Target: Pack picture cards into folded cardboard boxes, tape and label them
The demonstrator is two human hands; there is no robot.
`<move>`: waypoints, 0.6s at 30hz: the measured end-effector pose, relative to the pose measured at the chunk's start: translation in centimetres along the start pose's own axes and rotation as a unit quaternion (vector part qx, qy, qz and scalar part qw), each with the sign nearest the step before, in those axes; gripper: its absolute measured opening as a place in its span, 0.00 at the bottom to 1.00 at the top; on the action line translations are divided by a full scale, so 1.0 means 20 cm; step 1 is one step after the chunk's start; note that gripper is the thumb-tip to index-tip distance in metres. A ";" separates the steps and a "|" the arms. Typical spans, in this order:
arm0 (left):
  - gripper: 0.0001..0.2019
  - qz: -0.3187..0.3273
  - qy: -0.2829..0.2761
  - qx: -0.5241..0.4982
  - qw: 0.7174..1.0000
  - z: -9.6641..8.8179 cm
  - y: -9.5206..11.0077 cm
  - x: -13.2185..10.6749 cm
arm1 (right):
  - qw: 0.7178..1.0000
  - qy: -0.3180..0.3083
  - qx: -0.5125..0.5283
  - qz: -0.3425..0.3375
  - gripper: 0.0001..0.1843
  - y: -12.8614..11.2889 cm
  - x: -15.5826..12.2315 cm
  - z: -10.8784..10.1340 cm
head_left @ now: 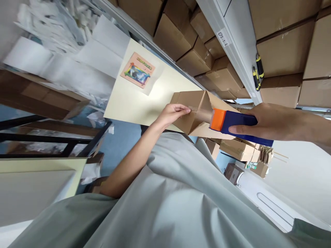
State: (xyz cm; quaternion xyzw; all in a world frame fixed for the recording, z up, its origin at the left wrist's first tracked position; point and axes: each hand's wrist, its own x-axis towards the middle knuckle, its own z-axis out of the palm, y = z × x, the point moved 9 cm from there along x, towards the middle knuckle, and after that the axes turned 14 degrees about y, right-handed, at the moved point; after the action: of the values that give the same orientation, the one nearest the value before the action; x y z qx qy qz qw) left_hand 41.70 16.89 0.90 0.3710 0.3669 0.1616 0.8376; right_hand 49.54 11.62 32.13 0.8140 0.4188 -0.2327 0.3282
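Observation:
My right hand (pixel 258 120) is wrapped around a dark blue and orange tape dispenser (pixel 238 125). A strip of clear packing tape (pixel 203 115) stretches from its orange end to the side of a brown cardboard box (pixel 186 120). At the strip's other end, the fingers of my left hand (pixel 177 112) are closed together against the box. The box stands on a cream-coloured tabletop (pixel 161 100), and its flaps (pixel 219 103) stick out toward the dispenser.
A colourful printed sheet (pixel 138 70) lies on the tabletop. Shelves with stacked cartons (pixel 287 48) run along the far side. Two yellow-and-black cutters (pixel 258 72) hang on the shelf beam (pixel 238 44). White packing material (pixel 49 27) and an open carton (pixel 38 94) are at left.

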 end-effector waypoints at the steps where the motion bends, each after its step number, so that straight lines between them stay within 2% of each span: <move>1: 0.25 0.003 0.004 0.003 1.000 0.00 0.00 0.00 | 0.999 -0.030 -0.007 0.015 0.39 0.01 0.00 0.02; 3: 0.24 0.016 0.008 0.010 1.000 0.00 -0.01 0.00 | 0.996 -0.071 -0.026 0.044 0.41 0.03 -0.01 0.05; 6: 0.22 0.055 0.017 0.043 0.997 0.00 -0.01 0.01 | 0.996 -0.062 -0.044 0.053 0.44 0.04 0.00 0.04; 9: 0.25 0.107 0.083 0.110 0.985 -0.05 0.01 0.01 | 0.996 -0.063 -0.050 0.046 0.43 0.03 0.01 0.04; 11: 0.30 0.155 0.125 0.133 0.971 -0.09 0.07 -0.04 | 0.995 -0.067 -0.054 0.047 0.43 0.03 0.00 0.04; 12: 0.30 0.185 0.129 0.130 0.966 -0.09 0.11 -0.08 | 0.995 -0.067 -0.057 0.051 0.43 0.03 0.00 0.04; 15: 0.35 0.279 0.066 0.108 0.952 -0.01 0.21 -0.26 | 0.994 -0.072 -0.066 0.053 0.43 0.04 0.00 0.05; 18: 0.54 0.342 -0.014 0.115 0.933 0.12 0.18 -0.40 | 0.994 -0.072 -0.064 0.056 0.42 0.05 0.01 0.06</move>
State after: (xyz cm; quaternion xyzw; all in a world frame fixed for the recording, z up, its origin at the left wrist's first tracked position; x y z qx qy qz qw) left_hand 38.11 13.74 8.68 0.5703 0.2226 0.3895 0.6882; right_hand 50.39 10.39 31.60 0.7943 0.3620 -0.2449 0.4220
